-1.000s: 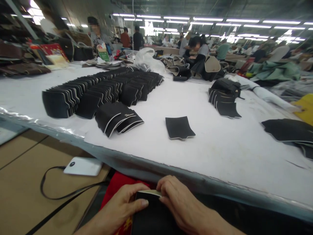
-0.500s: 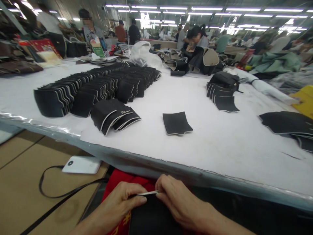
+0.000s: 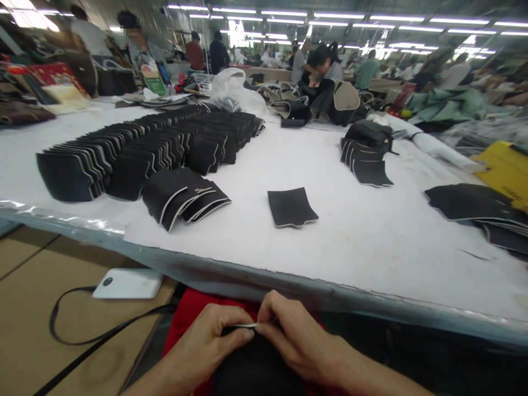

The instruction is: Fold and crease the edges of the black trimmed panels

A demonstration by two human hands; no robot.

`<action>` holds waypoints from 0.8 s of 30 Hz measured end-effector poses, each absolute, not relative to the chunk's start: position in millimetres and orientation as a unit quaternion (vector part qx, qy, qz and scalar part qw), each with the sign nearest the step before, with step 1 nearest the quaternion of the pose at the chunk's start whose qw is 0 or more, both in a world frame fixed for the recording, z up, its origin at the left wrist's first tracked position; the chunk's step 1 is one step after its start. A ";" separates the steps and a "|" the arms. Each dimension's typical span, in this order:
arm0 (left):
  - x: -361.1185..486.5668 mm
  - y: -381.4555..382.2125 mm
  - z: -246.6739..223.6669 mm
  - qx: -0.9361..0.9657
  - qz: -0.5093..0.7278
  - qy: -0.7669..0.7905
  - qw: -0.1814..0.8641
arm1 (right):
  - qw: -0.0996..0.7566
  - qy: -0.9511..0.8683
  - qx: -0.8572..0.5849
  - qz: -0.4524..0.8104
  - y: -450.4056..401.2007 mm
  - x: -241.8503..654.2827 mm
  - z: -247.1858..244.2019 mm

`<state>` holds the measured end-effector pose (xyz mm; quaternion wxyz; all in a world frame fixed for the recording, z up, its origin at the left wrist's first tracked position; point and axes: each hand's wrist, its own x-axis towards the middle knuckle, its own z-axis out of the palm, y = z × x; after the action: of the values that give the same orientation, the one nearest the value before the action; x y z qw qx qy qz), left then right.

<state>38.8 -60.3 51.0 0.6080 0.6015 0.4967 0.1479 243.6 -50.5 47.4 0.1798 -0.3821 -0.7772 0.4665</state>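
Low in the view, a black piece [image 3: 256, 366] with a pale edge hangs over red cloth. My left hand [image 3: 214, 335] pinches its top edge between thumb and fingers. Close beside it, my right hand [image 3: 289, 333] grips the same edge, fingertips nearly touching the left thumb. On the white table [image 3: 247, 242] ahead lies a single black panel [image 3: 292, 207]. Left of it, a small fanned stack [image 3: 185, 198] sits in front of long rows of black panels [image 3: 74, 173]. Another fanned group [image 3: 365, 159] lies to the right.
A white phone [image 3: 127, 283] with a black strap rests on a brown surface at left. More black pieces [image 3: 470, 203] and a yellow object [image 3: 505, 170] are at right. Behind are a plastic bag [image 3: 237, 91], a green cloth [image 3: 449, 104] and several people.
The view has shifted a little, so the table's contents appear further left. My hands have drawn closer together along the edge, and less of the pale strip shows between them.
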 end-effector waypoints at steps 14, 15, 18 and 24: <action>34.4 -60.5 48.4 0.598 0.112 0.506 0.612 | 0.127 -0.725 -0.404 0.544 -43.3 259.2 55.4; 36.2 -60.1 50.1 0.607 0.109 0.506 0.603 | 0.131 -0.724 -0.403 0.545 -43.3 258.3 53.8; 42.3 -58.4 52.9 0.622 0.106 0.503 0.590 | 0.140 -0.723 -0.400 0.546 -43.1 255.2 49.5; 47.7 -58.7 48.7 0.625 0.110 0.485 0.602 | 0.133 -0.706 -0.400 0.570 -43.6 258.6 47.2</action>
<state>47.7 -58.7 48.7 0.6021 0.6248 0.4847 0.1104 258.6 -43.6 47.2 0.1329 -0.3996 -0.7059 0.5695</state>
